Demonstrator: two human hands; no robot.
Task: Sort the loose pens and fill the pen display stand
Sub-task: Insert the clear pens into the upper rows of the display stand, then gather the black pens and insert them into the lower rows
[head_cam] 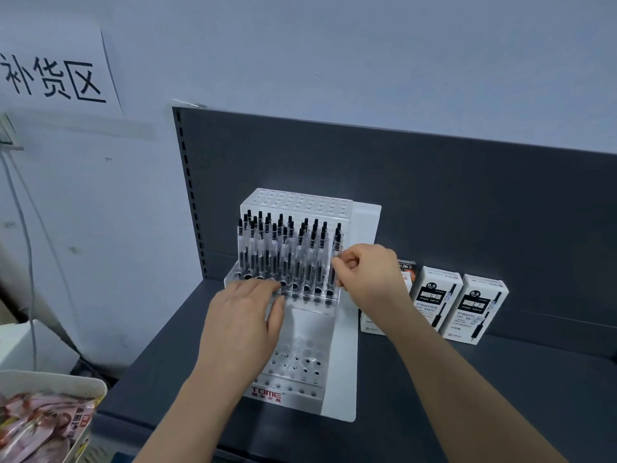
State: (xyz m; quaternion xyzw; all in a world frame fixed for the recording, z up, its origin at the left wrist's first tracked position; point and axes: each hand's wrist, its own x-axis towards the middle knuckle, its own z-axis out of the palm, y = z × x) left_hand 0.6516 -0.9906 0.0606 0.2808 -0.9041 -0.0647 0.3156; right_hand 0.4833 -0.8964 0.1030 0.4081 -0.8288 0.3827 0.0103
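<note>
A clear tiered pen display stand (344, 379) sits on the dark shelf. Its middle tier holds several clear pens with black caps (283, 252), standing upright in rows. The top tier and the lower front tier show bare holes. My right hand (370, 279) pinches the rightmost pen (335, 262) of the front row, with the thumb and fingers curled on its barrel. With straight fingers, my left hand (247, 322) rests flat on the front edge of the middle tier, partly covering the lower holes.
Two white pen boxes (460, 305) stand to the right of the stand, with another box partly hidden behind my right wrist. A white basket of pink packets (46, 419) is at the lower left. The dark shelf (500, 396) has a back panel behind.
</note>
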